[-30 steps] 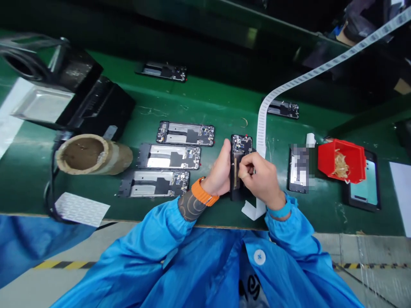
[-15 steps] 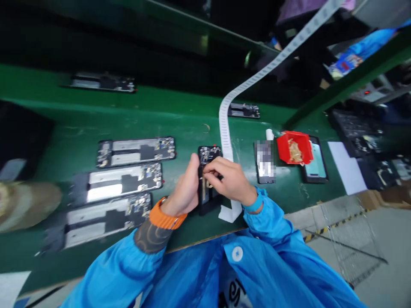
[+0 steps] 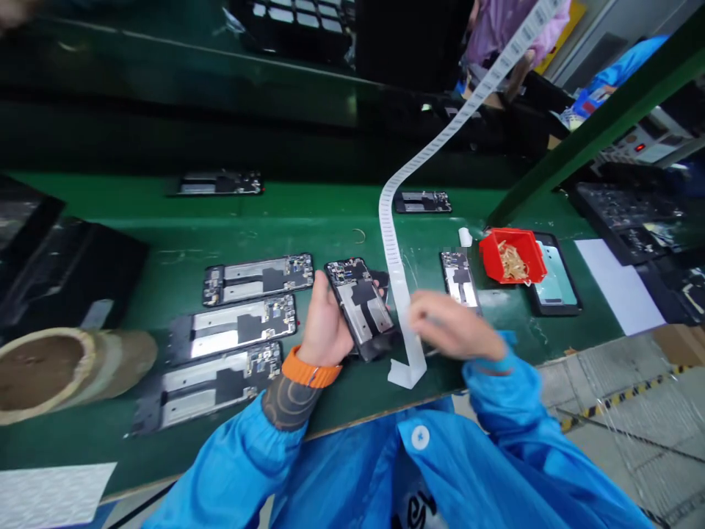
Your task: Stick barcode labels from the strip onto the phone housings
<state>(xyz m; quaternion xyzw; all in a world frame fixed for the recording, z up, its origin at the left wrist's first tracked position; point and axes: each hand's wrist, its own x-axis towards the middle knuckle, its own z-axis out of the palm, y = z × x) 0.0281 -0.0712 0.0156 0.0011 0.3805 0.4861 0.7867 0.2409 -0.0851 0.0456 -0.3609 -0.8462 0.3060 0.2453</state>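
Observation:
My left hand is closed on the edge of an opened phone, which is tilted with its circuit board and silver inner frame facing up. Another dark phone part shows partly behind it on the right. My right hand is over the bench just right of the label strip. Motion smears its fingers, so I cannot make out whether they hold anything. Below its fingertips, the strip's torn end lies folded. An opened phone lies just beyond the right hand, partly hidden by it.
Several opened phones lie in a stack of rows at left, with others on the back ledge. A red bin of small tan pieces sits by a phone in a dark case. A cardboard tube stands at far left.
My right hand has left the phone and moved right, past the label strip. The phone in my left hand is now tilted and its inside shows more fully. The view has shifted.

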